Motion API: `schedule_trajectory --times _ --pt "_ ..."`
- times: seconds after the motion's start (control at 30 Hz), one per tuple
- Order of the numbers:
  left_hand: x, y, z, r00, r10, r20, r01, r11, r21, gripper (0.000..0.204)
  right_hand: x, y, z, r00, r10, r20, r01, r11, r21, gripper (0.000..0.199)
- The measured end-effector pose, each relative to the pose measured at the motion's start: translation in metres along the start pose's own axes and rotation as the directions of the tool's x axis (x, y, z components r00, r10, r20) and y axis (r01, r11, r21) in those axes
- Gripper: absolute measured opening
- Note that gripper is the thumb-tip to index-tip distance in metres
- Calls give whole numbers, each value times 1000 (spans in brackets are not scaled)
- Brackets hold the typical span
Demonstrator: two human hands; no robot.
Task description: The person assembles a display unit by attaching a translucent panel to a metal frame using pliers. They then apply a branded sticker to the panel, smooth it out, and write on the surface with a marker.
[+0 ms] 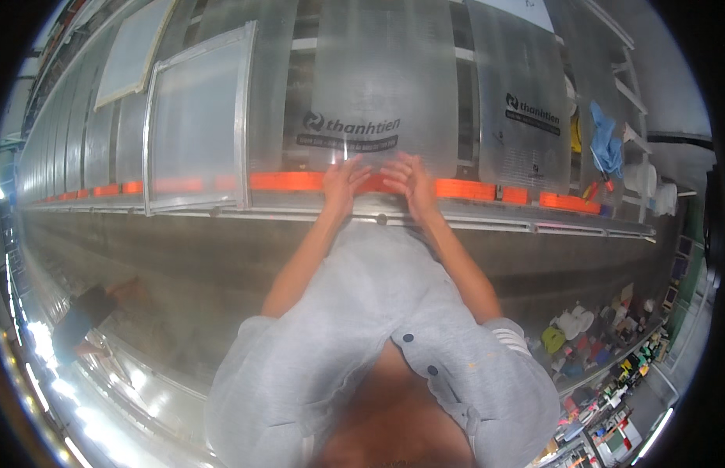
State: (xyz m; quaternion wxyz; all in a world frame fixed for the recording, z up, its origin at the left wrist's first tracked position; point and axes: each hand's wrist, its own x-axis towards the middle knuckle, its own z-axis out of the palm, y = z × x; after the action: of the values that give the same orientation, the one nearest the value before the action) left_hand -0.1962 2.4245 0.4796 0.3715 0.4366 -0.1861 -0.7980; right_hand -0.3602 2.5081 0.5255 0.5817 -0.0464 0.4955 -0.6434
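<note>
A clear plastic sheet (pixel 386 70) with dark print near its front end lies in front of me on a long table. At the sheet's near edge is my left hand (pixel 347 186), its fingers stretched forward and slightly bent. My right hand (pixel 412 186) is level with it, a short way to the right, fingers spread. Both hands are over the orange strip (pixel 288 181) along the table's front. Whether the fingertips touch the sheet I cannot tell. Neither hand shows anything gripped.
Left of the sheet lies a metal-edged printing frame (pixel 242 117); farther left is another frame (pixel 129 58). A second printed sheet (pixel 522 78) is on the right, with a blue cloth (pixel 606 140) beyond it. A metal rail (pixel 456 212) borders the table. Another person (pixel 82 320) is behind at left.
</note>
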Motion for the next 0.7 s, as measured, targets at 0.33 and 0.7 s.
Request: schedule_trajectory --times 0.33,0.7 --pt "18 -26 6 993 -97 -72 100 994 37 57 25 -34 -56 972 177 -154 -164 982 95 33" --pt "31 -22 1 980 -61 -191 45 995 -90 43 54 -19 -87 956 -71 -286 -82 867 -491 20"
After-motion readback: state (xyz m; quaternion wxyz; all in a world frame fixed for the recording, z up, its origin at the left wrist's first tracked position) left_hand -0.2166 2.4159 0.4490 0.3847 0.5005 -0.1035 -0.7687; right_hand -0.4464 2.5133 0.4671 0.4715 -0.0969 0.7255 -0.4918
